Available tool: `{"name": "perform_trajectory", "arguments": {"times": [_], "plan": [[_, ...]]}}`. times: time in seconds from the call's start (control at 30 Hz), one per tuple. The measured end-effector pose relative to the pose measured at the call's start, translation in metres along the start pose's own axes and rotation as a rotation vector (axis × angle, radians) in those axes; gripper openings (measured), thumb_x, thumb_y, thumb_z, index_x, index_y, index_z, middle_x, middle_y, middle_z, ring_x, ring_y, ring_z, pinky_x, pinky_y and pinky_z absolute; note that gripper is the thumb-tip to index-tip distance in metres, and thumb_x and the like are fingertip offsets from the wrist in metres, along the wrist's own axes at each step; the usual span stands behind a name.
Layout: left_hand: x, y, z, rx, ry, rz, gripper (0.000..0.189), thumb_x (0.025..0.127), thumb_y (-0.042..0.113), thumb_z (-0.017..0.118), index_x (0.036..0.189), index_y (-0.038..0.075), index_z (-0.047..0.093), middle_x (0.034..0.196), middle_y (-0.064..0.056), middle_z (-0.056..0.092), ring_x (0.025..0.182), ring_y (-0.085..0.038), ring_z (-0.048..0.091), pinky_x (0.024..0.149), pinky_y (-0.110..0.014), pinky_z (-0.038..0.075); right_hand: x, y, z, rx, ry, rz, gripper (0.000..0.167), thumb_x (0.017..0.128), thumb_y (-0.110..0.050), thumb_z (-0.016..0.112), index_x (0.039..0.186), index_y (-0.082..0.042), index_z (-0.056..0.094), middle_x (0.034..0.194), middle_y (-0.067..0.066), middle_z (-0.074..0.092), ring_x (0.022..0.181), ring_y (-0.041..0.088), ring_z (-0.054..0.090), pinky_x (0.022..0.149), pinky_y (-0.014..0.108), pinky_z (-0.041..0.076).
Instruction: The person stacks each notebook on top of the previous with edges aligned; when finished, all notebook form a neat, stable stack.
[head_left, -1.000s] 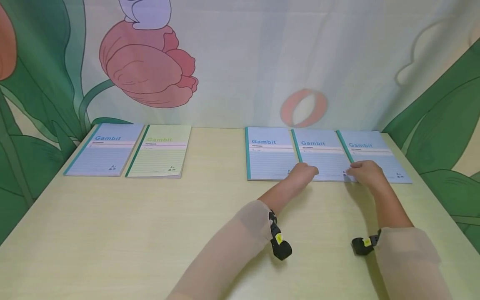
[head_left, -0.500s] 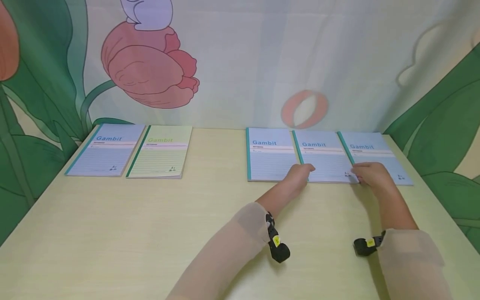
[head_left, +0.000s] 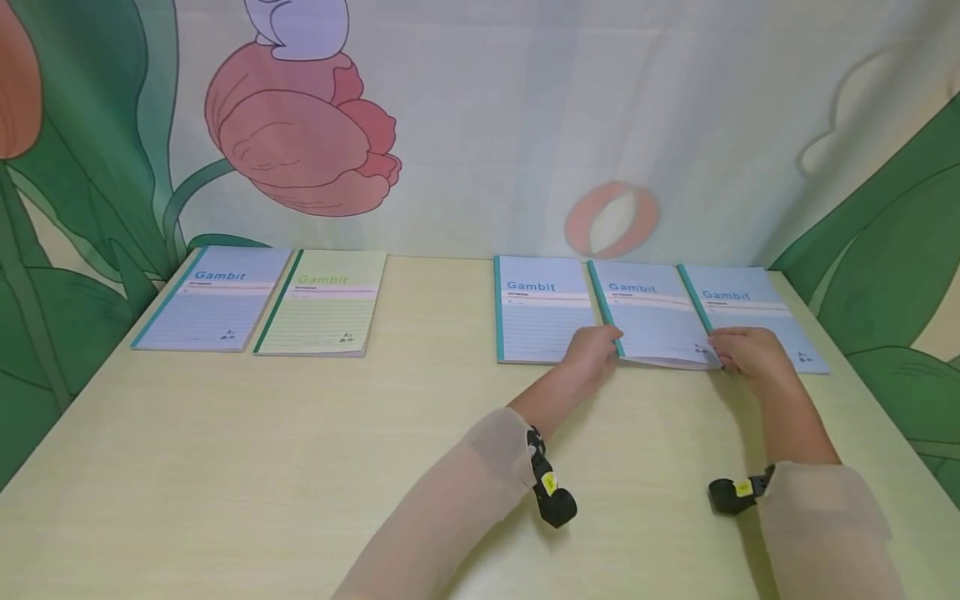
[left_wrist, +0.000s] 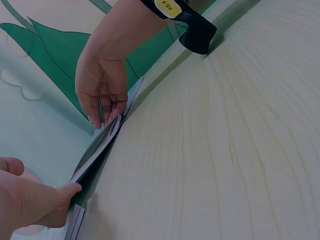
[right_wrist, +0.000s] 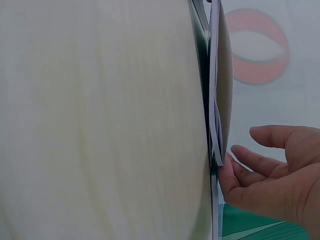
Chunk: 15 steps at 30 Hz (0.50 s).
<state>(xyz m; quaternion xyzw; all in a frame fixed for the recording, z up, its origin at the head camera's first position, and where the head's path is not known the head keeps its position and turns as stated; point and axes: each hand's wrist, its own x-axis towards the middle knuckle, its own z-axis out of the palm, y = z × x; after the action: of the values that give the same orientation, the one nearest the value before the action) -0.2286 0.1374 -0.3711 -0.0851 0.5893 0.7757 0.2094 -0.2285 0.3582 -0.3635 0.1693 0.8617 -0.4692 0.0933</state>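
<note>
Three blue Gambit notebooks lie side by side at the back right of the table. At the middle notebook (head_left: 652, 312), my left hand (head_left: 591, 354) grips the near left corner by its green spine. The notebook's near edge is raised and bowed, as the left wrist view also shows. My right hand (head_left: 750, 354) is at its near right corner; in the right wrist view the fingers (right_wrist: 227, 177) touch that corner while the thumb stands apart. The left notebook (head_left: 543, 312) is partly covered by my left hand, the right notebook (head_left: 750, 302) by my right.
On the back left lie another blue notebook (head_left: 210, 300) and a green notebook (head_left: 322, 304), close together. The pale wooden table (head_left: 262, 467) ends at a printed curtain (head_left: 480, 125) behind the notebooks. A camera is strapped to each wrist.
My left hand has shifted slightly left and down to the middle notebook's corner and now grips it. My right hand has moved slightly right to the other corner. The near edge has risen.
</note>
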Motion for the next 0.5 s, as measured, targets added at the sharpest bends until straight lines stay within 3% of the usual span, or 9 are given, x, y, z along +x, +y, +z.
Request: {"name": "perform_trajectory", "arguments": {"times": [0.17, 0.33, 0.43, 0.5], "plan": [[0.0030, -0.0024, 0.0002, -0.143, -0.018, 0.004, 0.039, 0.088, -0.004, 0.047, 0.124, -0.018, 0.040, 0.118, -0.026, 0.046, 0.115, -0.036, 0.048, 0.089, -0.032, 0.050, 0.0009, 0.0015, -0.0009, 0.020, 0.015, 0.012, 0.051, 0.094, -0.017, 0.049, 0.132, 0.015, 0.036, 0.114, 0.014, 0.044, 0.071, 0.001, 0.049, 0.062, 0.016, 0.048], [0.0048, -0.0049, 0.0002, -0.098, -0.022, 0.028, 0.028, 0.080, -0.014, 0.044, 0.107, -0.017, 0.052, 0.102, -0.018, 0.053, 0.088, -0.024, 0.056, 0.079, -0.028, 0.052, 0.0002, 0.0029, -0.0016, 0.048, 0.013, 0.007, 0.052, 0.093, -0.015, 0.049, 0.133, 0.016, 0.035, 0.112, 0.013, 0.045, 0.072, 0.000, 0.049, 0.064, 0.014, 0.050], [0.0051, -0.0064, 0.0005, -0.049, -0.043, 0.038, 0.035, 0.079, -0.014, 0.044, 0.112, -0.016, 0.053, 0.104, -0.016, 0.057, 0.078, -0.019, 0.053, 0.079, -0.029, 0.050, -0.0005, 0.0041, -0.0023, 0.052, 0.006, -0.004, 0.052, 0.093, -0.014, 0.050, 0.132, 0.017, 0.034, 0.113, 0.015, 0.045, 0.072, -0.001, 0.050, 0.065, 0.014, 0.050], [0.0053, -0.0072, 0.0012, -0.058, -0.059, 0.039, 0.040, 0.081, -0.013, 0.044, 0.121, -0.015, 0.049, 0.108, -0.016, 0.057, 0.083, -0.019, 0.055, 0.083, -0.029, 0.050, -0.0007, 0.0052, -0.0026, 0.048, 0.004, -0.004, 0.052, 0.093, -0.014, 0.050, 0.132, 0.017, 0.035, 0.113, 0.016, 0.045, 0.071, -0.002, 0.050, 0.066, 0.014, 0.050]]}}
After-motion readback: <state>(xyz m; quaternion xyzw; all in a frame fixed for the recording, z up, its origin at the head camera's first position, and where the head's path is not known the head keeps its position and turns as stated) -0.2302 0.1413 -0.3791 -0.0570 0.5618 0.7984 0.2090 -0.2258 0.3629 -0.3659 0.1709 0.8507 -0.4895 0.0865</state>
